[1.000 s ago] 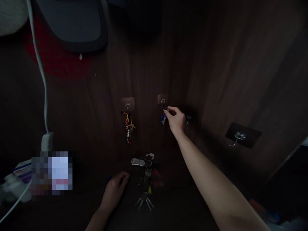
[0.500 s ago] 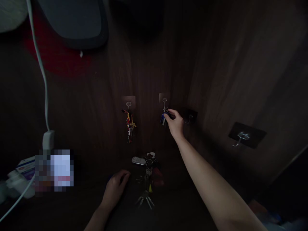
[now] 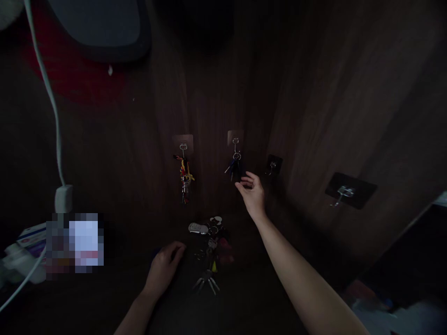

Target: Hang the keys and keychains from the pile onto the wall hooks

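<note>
A small bunch of keys with dark blue pieces (image 3: pixel 233 165) hangs by its ring from a metal hook (image 3: pixel 235 141) on the wood panel. Just below and right of it is my right hand (image 3: pixel 253 193), fingers apart and holding nothing. My left hand (image 3: pixel 164 267) rests low on the dark surface with its fingers curled in; what they hold, if anything, is hidden. Beside it lie a silver key fob (image 3: pixel 198 228), a fanned set of keys (image 3: pixel 206 282), a yellow tag (image 3: pixel 214 266) and a dim reddish item (image 3: pixel 226 251).
Keys on a multicoloured cord (image 3: pixel 185 174) hang from the left hook (image 3: pixel 183 147). Two more hooks, a small one (image 3: pixel 273 164) and a larger one (image 3: pixel 345 191), are on the right panel. A white cable (image 3: pixel 52 107) runs down the left, above a box (image 3: pixel 31 234).
My right hand has let go of the blue keys and drawn down a little; they now hang from the hook. The left hand keeps its place, while the view has shifted slightly.
</note>
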{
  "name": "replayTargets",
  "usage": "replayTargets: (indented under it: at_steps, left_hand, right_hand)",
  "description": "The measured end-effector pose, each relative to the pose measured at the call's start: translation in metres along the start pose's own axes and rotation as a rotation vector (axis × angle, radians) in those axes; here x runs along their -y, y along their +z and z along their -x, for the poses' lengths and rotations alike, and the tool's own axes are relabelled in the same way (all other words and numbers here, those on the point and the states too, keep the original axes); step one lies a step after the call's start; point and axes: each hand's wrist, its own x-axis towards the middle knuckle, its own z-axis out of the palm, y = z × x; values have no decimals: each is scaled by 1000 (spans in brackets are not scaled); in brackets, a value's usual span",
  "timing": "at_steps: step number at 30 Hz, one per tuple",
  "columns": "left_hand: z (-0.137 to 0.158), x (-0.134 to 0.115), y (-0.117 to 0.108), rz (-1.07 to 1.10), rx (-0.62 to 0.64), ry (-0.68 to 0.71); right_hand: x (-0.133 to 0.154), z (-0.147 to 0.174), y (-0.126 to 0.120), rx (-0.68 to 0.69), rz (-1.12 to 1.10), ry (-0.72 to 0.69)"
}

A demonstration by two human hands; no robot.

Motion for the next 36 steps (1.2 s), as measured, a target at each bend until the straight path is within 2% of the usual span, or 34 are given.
replayTargets:
  at_steps: [11, 19, 24, 36]
  left_hand:
    - [0, -2, 0, -8, 3, -1]
    - [0, 0, -1, -16, 28, 1]
    - [2, -2, -2, -21, 31, -8]
    - [2, -3, -2, -29, 28, 15]
  right_hand:
    - [-38, 59, -30, 136, 98, 153]
    - [-69, 97, -40, 222, 152, 267]
    - [-72, 101, -39, 273, 174, 277]
    - [-68, 101, -37, 301, 215, 233]
